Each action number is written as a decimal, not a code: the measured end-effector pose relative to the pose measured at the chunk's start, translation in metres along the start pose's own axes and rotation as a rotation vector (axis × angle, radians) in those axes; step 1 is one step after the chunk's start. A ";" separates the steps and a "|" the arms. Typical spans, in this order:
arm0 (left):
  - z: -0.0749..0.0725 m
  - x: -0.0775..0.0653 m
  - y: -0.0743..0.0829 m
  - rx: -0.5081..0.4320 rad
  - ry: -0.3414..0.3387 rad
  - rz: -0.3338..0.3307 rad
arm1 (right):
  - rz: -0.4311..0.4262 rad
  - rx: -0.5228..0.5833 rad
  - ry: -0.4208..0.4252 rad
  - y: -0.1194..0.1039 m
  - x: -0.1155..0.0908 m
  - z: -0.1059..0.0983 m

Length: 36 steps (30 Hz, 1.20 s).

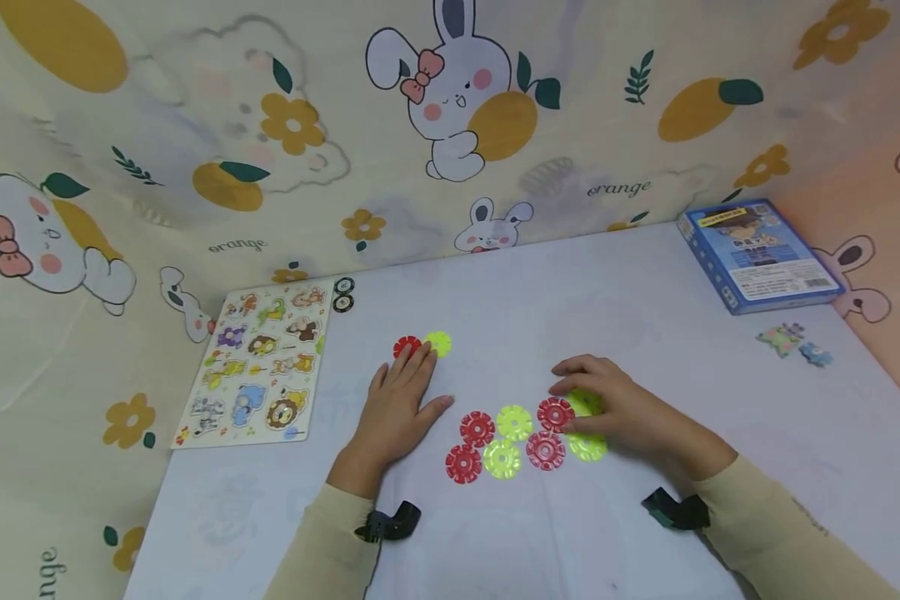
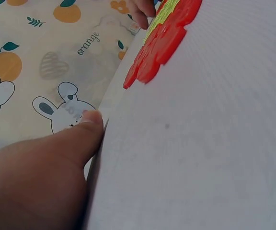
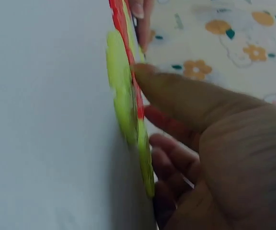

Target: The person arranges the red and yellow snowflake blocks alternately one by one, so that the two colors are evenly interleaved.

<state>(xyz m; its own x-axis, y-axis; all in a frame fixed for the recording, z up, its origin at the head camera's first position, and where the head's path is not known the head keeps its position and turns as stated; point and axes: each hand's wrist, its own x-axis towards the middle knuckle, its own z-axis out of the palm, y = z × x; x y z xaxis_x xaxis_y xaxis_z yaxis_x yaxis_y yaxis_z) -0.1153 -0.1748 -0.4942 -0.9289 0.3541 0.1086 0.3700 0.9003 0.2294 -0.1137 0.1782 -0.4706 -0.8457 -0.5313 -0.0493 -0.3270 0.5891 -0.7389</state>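
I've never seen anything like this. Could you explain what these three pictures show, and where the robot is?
There's no robot here, just a person's bare hands. The widest picture comes from a camera on the head, looking forward and down; the other two come from a camera on each wrist.

On the white surface, eight notched discs, red and yellow-green, form two rows of four. Farther back lie a red disc and a yellow-green disc. There's also an animal board on the left and a blue box on the right.

The left hand rests with its fingertips on that farther red disc. The right hand curves over the right end of the rows; I can't tell whether it grips a disc.
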 end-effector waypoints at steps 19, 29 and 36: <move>0.002 -0.002 -0.001 0.011 -0.004 -0.009 | 0.149 0.123 0.150 -0.031 0.028 0.001; 0.000 -0.003 -0.001 -0.001 -0.014 -0.011 | 0.239 0.187 0.081 -0.042 0.091 0.014; 0.001 -0.003 -0.002 0.008 -0.006 -0.018 | 0.171 -0.032 0.065 -0.055 0.096 0.020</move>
<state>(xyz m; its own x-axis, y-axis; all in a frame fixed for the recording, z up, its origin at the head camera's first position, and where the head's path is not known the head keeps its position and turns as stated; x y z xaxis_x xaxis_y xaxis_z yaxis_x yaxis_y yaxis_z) -0.1130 -0.1771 -0.4959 -0.9355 0.3392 0.0989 0.3531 0.9085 0.2235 -0.1686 0.0820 -0.4481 -0.9153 -0.3819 -0.1278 -0.1887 0.6871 -0.7016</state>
